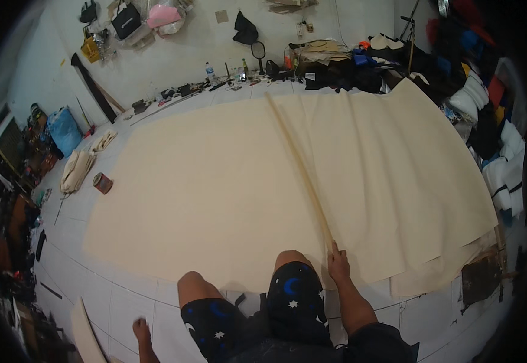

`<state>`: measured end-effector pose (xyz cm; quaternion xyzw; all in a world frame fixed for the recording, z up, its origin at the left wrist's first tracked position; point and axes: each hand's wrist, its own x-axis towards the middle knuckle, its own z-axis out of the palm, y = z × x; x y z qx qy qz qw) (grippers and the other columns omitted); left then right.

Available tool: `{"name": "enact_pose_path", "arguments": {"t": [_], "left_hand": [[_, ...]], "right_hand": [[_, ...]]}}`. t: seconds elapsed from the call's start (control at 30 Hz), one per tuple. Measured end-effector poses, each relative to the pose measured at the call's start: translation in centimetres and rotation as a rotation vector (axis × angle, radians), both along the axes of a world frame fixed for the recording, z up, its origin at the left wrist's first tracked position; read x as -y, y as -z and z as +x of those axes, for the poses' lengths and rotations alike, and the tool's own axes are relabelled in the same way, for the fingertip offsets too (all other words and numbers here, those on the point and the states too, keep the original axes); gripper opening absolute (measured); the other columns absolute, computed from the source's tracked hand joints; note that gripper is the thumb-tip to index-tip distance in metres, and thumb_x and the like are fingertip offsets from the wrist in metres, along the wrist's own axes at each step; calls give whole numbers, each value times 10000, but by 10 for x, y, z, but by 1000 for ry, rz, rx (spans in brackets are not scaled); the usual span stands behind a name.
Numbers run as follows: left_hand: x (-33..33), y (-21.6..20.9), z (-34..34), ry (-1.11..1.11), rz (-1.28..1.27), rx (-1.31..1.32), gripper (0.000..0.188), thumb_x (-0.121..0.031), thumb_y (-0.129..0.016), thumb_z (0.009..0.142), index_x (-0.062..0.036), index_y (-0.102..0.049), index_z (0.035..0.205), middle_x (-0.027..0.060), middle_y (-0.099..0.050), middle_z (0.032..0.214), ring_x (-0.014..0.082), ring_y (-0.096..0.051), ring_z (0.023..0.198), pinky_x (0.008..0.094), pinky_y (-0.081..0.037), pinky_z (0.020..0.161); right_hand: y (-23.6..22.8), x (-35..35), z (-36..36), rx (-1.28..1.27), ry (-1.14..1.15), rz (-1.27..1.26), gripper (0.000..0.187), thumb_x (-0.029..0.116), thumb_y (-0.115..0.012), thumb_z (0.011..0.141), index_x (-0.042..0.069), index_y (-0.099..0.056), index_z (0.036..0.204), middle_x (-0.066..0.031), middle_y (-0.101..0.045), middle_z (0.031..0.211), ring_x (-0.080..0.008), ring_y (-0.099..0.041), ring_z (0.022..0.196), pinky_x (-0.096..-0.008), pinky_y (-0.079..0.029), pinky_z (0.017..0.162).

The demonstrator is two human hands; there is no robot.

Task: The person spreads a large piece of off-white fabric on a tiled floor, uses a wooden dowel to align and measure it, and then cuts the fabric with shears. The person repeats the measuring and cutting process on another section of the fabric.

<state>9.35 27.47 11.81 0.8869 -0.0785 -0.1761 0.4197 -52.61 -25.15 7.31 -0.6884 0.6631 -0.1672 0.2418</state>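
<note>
A wide sheet of cream fabric point(209, 181) lies spread over the tiled floor in front of my knees. Its left part is smooth, while folds run through the right part. Across it stretches a long, thin wooden stick point(304, 175), reaching from near my right knee to the far edge. My right hand point(338, 265) is closed around the stick's near end, over the fabric's near edge. Low at the left, away from the cloth, my left hand point(142, 330) hangs above the floor with its fingers curled and nothing visible in them.
A small can point(102, 183) stands by the fabric's left edge, near folded cream cloth point(77, 171) and a blue bag point(65, 131). Tools and bottles point(210, 74) line the wall. Dark clothes point(354, 74) are heaped at the far right. A pale board point(87, 330) lies near my left hand.
</note>
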Motion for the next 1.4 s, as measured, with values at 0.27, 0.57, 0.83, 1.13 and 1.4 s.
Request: {"name": "enact_pose_path", "arguments": {"t": [0.27, 0.57, 0.83, 1.13, 1.4], "left_hand": [[273, -121, -72, 730, 82, 294, 400, -263, -684, 895, 22, -638, 1171, 186, -672, 1107, 285, -664, 964, 387, -533, 853], [229, 37, -18, 953, 512, 369, 363, -274, -725, 846, -20, -667, 1098, 186, -665, 1053, 322, -642, 949, 411, -522, 849], [211, 163, -72, -114, -215, -468, 416, -282, -615, 924, -37, -491, 1237, 30, -481, 785, 184, -520, 716, 339, -523, 602], [273, 149, -68, -282, -527, -669, 333, -229, -586, 914, -30, -520, 1172, 111, -532, 1091, 259, -536, 1013, 447, -532, 868], [254, 155, -66, -240, -556, -684, 220, -124, -537, 933, -38, -487, 1129, 86, -506, 1129, 230, -534, 1020, 448, -513, 942]], "right_hand": [[19, 14, 51, -131, -262, 11, 479, 370, -527, 979, 335, -443, 1450, -158, -530, 1051, -319, -586, 1001, -470, -537, 831], [80, 65, -35, -355, -35, 28, 549, 377, -514, 990, 374, -325, 1505, -194, -553, 1100, -389, -598, 933, -512, -546, 791], [79, 52, -148, -394, 187, -32, 595, 354, -514, 997, 294, -271, 1537, -229, -568, 969, -389, -625, 854, -493, -527, 801], [61, 5, -35, -245, 5, -194, 586, 237, -546, 993, 170, -310, 1526, -215, -564, 992, -364, -607, 877, -471, -506, 776], [66, 21, 117, -374, -511, -274, 627, 237, -631, 930, 138, -369, 1492, -175, -573, 994, -325, -586, 894, -440, -522, 742]]}}
